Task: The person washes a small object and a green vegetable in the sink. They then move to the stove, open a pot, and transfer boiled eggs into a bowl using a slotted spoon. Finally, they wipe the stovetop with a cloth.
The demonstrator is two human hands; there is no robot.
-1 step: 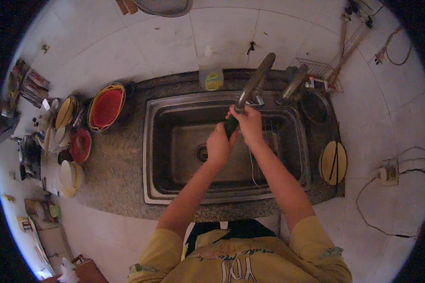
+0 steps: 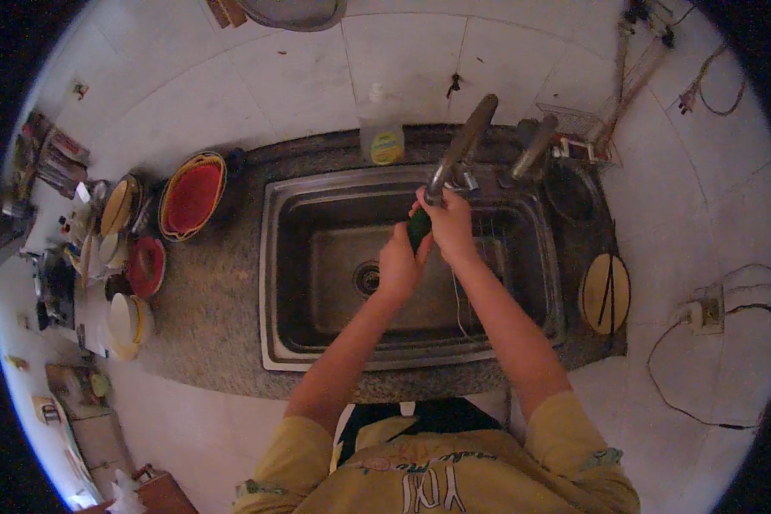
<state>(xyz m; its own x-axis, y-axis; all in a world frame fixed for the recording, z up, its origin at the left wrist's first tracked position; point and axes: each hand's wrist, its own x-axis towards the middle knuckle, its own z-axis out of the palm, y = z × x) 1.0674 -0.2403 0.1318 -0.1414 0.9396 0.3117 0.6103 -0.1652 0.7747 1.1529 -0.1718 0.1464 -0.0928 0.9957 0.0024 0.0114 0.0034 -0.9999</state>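
Note:
Both my hands are raised over the steel sink [image 2: 270, 283], just below the tip of the tap [image 2: 464, 141]. My left hand [image 2: 399, 264] is closed around the lower end of a dark green cucumber [image 2: 418, 226]. Higher up, my right hand [image 2: 451, 226] wraps its fingers about the upper part, right under the spout. Much of the cucumber is hidden by the fingers; only a short green stretch shows between the hands. Whether water is running cannot be made out. The drain [image 2: 367, 278] lies in the sink floor, left of my left hand.
A soap bottle [image 2: 383, 141] stands behind the sink. Left on the counter are a red-lined basket [image 2: 193, 197], a red bowl [image 2: 146, 265] and white bowls [image 2: 128, 319]. At the right are a second upright metal fixture [image 2: 535, 150], a round yellowish board [image 2: 604, 294] and a wire rack [image 2: 570, 124].

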